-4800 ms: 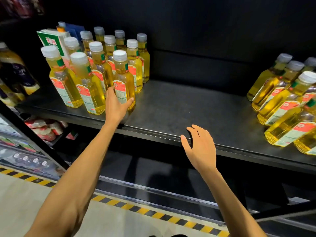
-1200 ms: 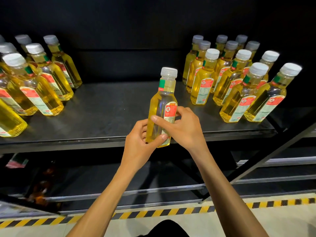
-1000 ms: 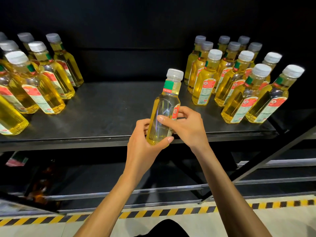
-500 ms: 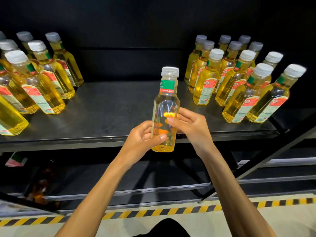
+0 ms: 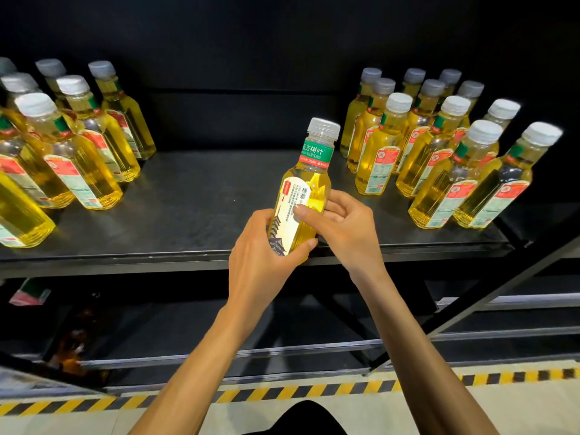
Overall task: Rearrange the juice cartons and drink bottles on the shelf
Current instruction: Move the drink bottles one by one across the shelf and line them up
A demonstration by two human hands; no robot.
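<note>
I hold one yellow drink bottle [image 5: 309, 183] with a white cap and green neck band in front of the black shelf [image 5: 201, 215], above its front edge. My left hand [image 5: 263, 255] grips its lower body from the left. My right hand [image 5: 342, 224] holds it from the right, thumb pressed on the pale label that faces me. The bottle is nearly upright, tilted slightly right. Several like bottles stand grouped at the shelf's left [image 5: 78, 152] and at its right [image 5: 439, 152].
The shelf's middle between the two groups holds nothing. A slanted black frame bar [image 5: 502, 287] runs at the lower right. Lower shelves sit below, with dark bottles [image 5: 72, 340] at lower left. A yellow-black hazard strip [image 5: 282, 394] marks the floor edge.
I have turned the bottle in both hands, so its pale label now faces me; half a second ago the clear side showed. It has shifted slightly right and tilted.
</note>
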